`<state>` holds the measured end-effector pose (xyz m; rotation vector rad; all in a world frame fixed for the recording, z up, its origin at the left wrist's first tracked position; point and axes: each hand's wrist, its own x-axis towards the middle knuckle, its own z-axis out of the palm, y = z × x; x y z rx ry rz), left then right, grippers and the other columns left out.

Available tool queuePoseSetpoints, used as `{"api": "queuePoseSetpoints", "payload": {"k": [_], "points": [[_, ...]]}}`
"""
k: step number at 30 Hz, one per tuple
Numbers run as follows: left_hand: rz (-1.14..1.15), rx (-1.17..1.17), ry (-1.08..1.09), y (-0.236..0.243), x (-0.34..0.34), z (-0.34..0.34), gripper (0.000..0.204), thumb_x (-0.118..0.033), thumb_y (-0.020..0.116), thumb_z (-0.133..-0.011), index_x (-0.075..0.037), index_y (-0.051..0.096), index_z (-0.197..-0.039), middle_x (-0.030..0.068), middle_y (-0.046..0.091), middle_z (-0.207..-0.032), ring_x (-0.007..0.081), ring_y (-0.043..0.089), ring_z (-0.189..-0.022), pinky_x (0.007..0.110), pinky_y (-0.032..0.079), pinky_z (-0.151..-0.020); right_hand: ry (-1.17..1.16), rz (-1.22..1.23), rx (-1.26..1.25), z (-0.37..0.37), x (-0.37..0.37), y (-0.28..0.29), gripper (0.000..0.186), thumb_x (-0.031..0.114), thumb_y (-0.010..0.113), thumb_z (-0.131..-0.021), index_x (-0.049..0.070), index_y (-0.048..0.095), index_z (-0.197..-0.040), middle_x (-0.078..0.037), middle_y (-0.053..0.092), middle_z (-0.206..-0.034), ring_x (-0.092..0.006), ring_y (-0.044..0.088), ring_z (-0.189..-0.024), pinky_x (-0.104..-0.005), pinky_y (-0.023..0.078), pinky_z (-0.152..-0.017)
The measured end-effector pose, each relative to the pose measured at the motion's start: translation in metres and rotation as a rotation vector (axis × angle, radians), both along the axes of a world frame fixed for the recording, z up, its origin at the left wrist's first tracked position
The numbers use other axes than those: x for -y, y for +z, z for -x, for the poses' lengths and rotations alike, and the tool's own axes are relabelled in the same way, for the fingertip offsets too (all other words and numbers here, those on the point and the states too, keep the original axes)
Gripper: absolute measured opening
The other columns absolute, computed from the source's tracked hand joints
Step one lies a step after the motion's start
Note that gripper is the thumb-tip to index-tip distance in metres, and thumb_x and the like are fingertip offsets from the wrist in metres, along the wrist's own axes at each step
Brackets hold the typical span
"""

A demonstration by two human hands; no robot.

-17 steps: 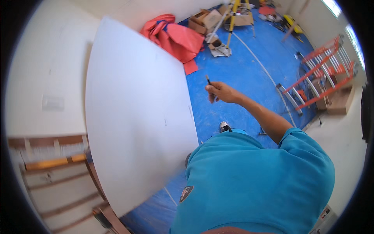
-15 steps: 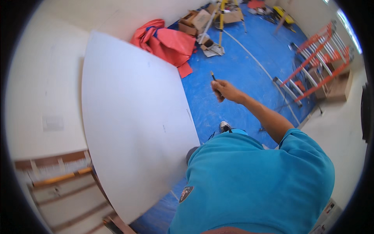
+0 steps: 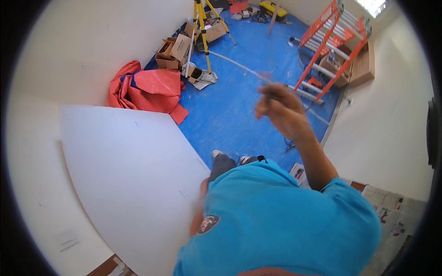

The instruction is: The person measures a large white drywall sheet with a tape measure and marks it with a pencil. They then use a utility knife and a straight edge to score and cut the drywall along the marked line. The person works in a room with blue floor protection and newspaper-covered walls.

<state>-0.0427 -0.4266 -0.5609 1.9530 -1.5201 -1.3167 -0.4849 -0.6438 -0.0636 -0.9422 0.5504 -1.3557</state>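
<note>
A large white sheet panel (image 3: 133,170) leans along the wall on my left, its right edge close beside my body. My left arm (image 3: 199,209) shows as a strip of skin between my blue shirt and the panel, and its fingers cannot be made out. Raised ahead of me over the floor, my right hand (image 3: 284,110) is smeared by motion. Its fingers are curled round a thin dark pencil, which is hardly visible in the blur. That hand is apart from the panel. Short faint pencil marks show on the panel's face.
Blue sheeting (image 3: 230,110) covers the floor. Beyond the panel lie a crumpled red tarp (image 3: 152,89), open cardboard boxes (image 3: 177,48) and a yellow tripod (image 3: 202,34). An orange ladder (image 3: 329,55) stands at the right, with newspaper (image 3: 391,211) behind me on that side.
My view has swung, so the panel and room have shifted left and down in the picture. My right hand has come nearer and blurred. Part of my left arm now shows beside the panel.
</note>
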Motion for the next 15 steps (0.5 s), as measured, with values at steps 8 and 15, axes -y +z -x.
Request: {"api": "queuePoseSetpoints", "payload": {"k": [8, 15], "points": [[-0.426, -0.173, 0.233, 0.023, 0.089, -0.074, 0.036, -0.032, 0.061, -0.104, -0.009, 0.070, -0.130, 0.0116, 0.074, -0.111, 0.0268, 0.072, -0.092, 0.038, 0.058, -0.077, -0.054, 0.811, -0.121, -0.055, -0.046, 0.202, 0.007, 0.023, 0.079, -0.098, 0.016, 0.079, -0.100, 0.006, 0.081, -0.095, -0.0094, 0.075, -0.078, -0.0308, 0.054, -0.087], [-0.569, -0.334, 0.563, 0.038, 0.142, -0.092, 0.035, -0.030, 0.060, -0.107, -0.011, 0.061, -0.136, 0.0063, 0.065, -0.108, 0.0222, 0.067, -0.091, 0.035, 0.057, -0.074, -0.511, 0.934, -0.429, -0.073, -0.048, 0.191, 0.009, 0.023, 0.081, -0.097, 0.025, 0.083, -0.089, 0.010, 0.080, -0.093, -0.0031, 0.072, -0.080, -0.0241, 0.052, -0.090]]}}
